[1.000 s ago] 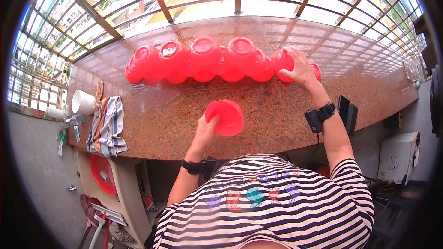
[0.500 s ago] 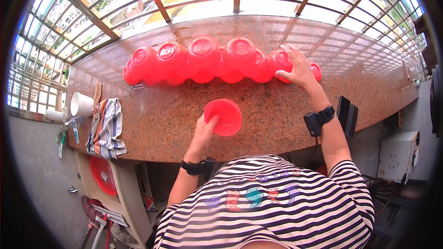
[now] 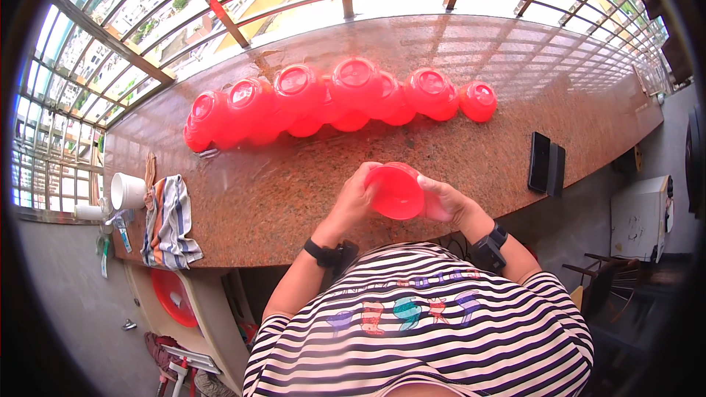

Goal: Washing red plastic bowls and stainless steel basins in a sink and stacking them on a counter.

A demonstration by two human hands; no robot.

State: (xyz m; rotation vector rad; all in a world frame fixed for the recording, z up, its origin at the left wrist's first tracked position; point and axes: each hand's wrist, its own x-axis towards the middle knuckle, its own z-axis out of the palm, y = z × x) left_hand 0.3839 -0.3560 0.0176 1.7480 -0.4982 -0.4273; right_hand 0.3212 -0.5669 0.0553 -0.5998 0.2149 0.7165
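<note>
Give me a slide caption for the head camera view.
Both hands, left hand and right hand, hold a red bowl above a granite counter before a row of red bowls.

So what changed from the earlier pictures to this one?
The right hand left the far row of red bowls and came back to the near counter edge, where it now grips the red bowl together with the left hand. The row, the striped cloth, the white cup and the black phone stayed put.

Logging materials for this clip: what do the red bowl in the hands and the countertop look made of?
Red bowl: probably plastic, since it is translucent and glossy with thin walls. Countertop: apparently polished granite, reddish-brown and speckled, mirroring the window bars.
</note>
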